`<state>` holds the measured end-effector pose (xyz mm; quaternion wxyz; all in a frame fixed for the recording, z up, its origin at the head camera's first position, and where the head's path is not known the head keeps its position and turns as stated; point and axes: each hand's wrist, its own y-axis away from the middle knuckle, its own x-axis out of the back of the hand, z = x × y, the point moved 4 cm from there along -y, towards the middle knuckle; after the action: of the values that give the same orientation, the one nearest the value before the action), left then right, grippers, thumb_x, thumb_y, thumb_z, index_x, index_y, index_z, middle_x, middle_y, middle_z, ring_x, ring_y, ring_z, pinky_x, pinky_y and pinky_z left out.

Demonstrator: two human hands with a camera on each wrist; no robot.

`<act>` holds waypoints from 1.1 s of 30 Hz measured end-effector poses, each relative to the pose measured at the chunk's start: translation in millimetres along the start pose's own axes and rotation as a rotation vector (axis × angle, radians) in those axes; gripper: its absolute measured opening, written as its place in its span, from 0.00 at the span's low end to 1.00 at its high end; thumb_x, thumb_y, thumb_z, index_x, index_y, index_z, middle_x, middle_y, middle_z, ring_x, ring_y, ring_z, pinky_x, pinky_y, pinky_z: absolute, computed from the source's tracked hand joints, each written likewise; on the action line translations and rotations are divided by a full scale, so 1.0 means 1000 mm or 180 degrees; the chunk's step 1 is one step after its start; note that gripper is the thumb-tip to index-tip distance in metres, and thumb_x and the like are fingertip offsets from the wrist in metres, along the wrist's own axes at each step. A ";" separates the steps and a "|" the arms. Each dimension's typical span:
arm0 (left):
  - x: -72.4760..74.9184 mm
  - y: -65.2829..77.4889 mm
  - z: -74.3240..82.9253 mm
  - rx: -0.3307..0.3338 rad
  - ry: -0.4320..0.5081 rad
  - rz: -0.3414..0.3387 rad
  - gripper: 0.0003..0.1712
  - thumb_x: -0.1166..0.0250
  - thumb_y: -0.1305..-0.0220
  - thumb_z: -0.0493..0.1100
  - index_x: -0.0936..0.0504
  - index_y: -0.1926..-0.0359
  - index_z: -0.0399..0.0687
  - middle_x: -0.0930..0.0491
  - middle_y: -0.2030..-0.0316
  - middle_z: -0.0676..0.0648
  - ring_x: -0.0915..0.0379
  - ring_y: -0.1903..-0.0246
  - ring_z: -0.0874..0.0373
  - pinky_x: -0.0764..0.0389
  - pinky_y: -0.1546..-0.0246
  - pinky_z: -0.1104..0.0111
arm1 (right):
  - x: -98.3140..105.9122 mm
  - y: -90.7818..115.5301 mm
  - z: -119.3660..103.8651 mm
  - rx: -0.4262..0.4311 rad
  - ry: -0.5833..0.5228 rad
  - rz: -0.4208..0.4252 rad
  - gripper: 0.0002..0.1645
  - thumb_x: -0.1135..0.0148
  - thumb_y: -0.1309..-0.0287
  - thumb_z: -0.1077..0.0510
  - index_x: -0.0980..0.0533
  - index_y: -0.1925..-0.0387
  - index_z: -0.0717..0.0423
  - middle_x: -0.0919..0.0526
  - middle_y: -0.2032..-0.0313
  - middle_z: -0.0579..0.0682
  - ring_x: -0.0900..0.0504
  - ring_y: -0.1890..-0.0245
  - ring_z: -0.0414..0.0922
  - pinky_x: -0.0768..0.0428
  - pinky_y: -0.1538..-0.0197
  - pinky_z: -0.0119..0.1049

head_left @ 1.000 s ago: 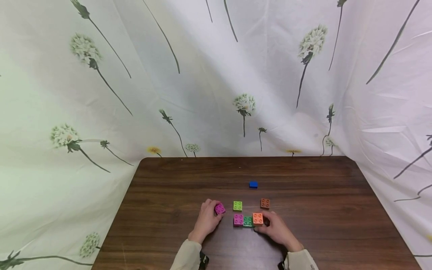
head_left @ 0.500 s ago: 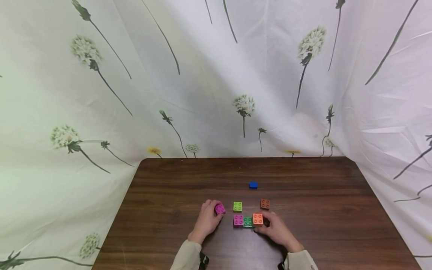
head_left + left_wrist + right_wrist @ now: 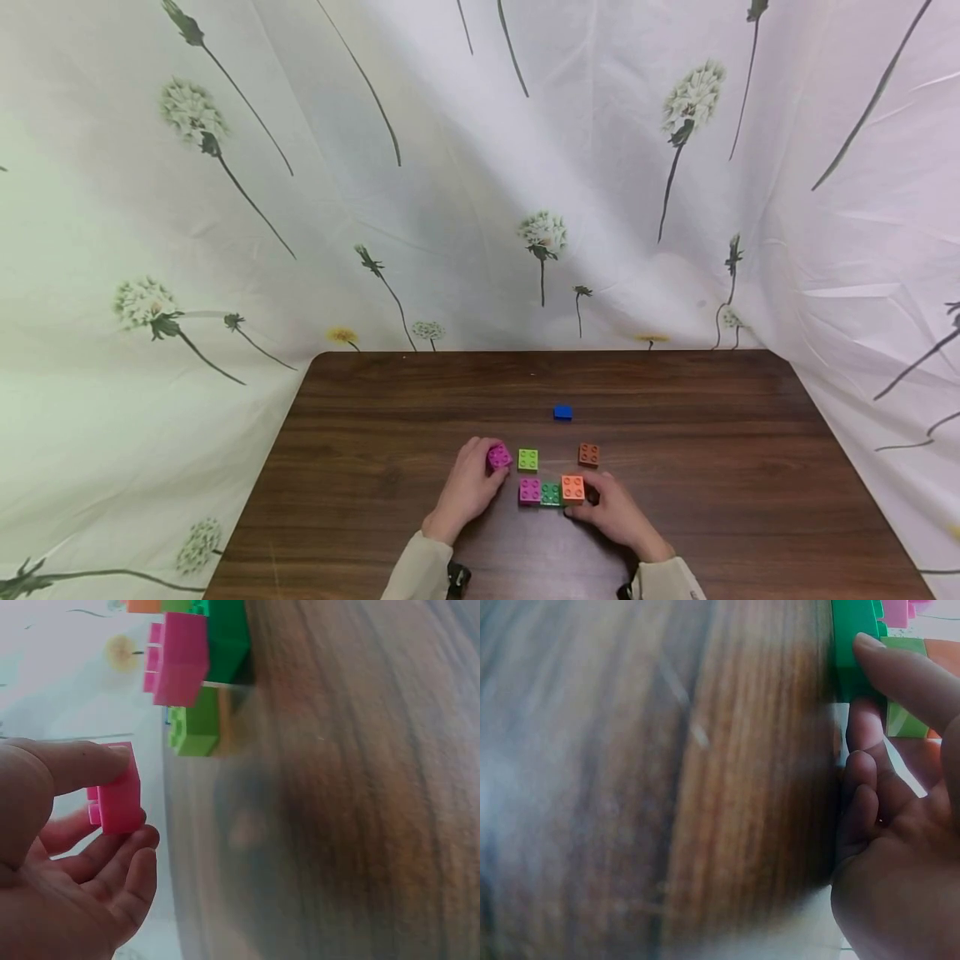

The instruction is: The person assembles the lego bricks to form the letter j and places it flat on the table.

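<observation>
My left hand (image 3: 467, 487) pinches a magenta toy building brick (image 3: 121, 799) between thumb and fingers, and in the left wrist view it is held off the table. My right hand (image 3: 621, 515) holds the right end of a green building brick (image 3: 551, 493), its thumb on the brick's side. On the green brick's left end sits another magenta brick (image 3: 529, 490). At its right end is a stack with an orange brick (image 3: 573, 487) on top and a light green brick (image 3: 904, 718) under it. Part of the green brick is hidden by the bricks on it.
A lime green brick (image 3: 528, 460) lies behind the joined bricks, close to my left hand. Behind my right hand lies a brown brick (image 3: 588, 454). Farther back is a blue brick (image 3: 562, 412). The wooden table (image 3: 360, 417) meets a dandelion-print cloth (image 3: 480, 250) at its far edge.
My left hand has moved slightly right and away from me with the magenta brick, nearer the lime brick. My right hand and the joined bricks have stayed in place.
</observation>
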<state>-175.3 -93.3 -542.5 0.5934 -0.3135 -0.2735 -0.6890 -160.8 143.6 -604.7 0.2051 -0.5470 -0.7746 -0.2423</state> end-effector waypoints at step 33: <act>-0.027 0.009 0.067 -0.0769 0.0011 -0.0656 0.19 0.35 0.37 0.46 0.24 0.45 0.49 0.25 0.55 0.54 0.31 0.54 0.62 0.25 0.54 0.69 | 0.001 0.001 0.001 0.0005 -0.0016 -0.0005 0.22 0.26 0.53 0.48 0.20 0.54 0.45 0.24 0.66 0.40 0.34 0.66 0.41 0.37 0.64 0.32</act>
<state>-156.5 -27.0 -519.2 0.4780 -0.3517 -0.2183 -0.7747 -160.6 145.2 -604.4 0.2034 -0.5469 -0.7757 -0.2405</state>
